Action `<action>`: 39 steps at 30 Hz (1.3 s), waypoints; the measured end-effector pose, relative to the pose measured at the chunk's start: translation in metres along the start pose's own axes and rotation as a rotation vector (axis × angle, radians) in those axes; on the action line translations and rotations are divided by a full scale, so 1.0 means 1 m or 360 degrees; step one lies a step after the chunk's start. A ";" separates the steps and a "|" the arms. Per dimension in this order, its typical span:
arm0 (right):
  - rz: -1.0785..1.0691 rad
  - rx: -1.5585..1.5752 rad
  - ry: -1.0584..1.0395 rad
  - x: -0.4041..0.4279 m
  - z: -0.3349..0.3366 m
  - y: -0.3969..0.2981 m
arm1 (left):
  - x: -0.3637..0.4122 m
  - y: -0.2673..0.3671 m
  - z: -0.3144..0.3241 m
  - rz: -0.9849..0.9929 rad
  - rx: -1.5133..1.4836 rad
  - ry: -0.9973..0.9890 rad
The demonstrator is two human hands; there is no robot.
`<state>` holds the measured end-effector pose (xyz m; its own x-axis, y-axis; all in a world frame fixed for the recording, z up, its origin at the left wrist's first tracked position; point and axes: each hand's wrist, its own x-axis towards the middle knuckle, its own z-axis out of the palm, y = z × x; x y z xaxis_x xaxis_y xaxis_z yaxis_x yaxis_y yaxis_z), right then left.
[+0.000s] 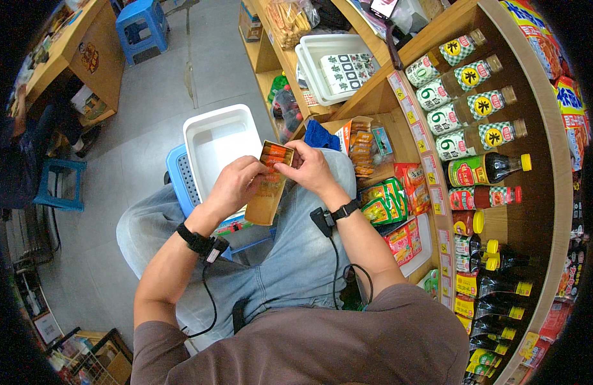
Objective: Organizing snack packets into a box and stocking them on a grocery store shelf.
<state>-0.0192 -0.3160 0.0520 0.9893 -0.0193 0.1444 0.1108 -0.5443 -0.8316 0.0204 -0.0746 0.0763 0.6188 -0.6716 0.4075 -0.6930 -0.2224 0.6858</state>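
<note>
Both hands hold an open cardboard box with small orange packets lined up at its far end. My left hand grips its left side, fingers bent over the rim by the packets. On the other side, my right hand has its thumb at the packets and its fingers behind the box edge. Just beyond my left hand, a white plastic tub rests on a blue perforated stool or basket. A second box of orange packets stands on the shelf to the right.
Shelves at the right hold vinegar and sauce bottles, green seasoning bags and a blue cloth. Above them, a white tray contains mahjong tiles. Blue plastic stools stand on the floor, and a person sits at far left.
</note>
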 end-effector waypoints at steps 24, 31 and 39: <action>-0.0010 0.0078 -0.0061 -0.001 0.002 0.007 | -0.001 -0.010 0.016 -0.0092 0.0131 0.0169; -0.0023 0.0029 -0.0046 -0.001 0.001 0.004 | -0.003 -0.012 0.012 -0.0095 0.0176 0.0145; -0.0054 0.0055 0.0007 -0.001 0.001 0.004 | 0.002 -0.026 -0.012 -0.0353 0.0152 0.0325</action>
<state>-0.0195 -0.3169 0.0482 0.9845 -0.0049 0.1753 0.1477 -0.5155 -0.8441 0.0438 -0.0616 0.0659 0.8136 -0.4458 0.3733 -0.5583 -0.4197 0.7157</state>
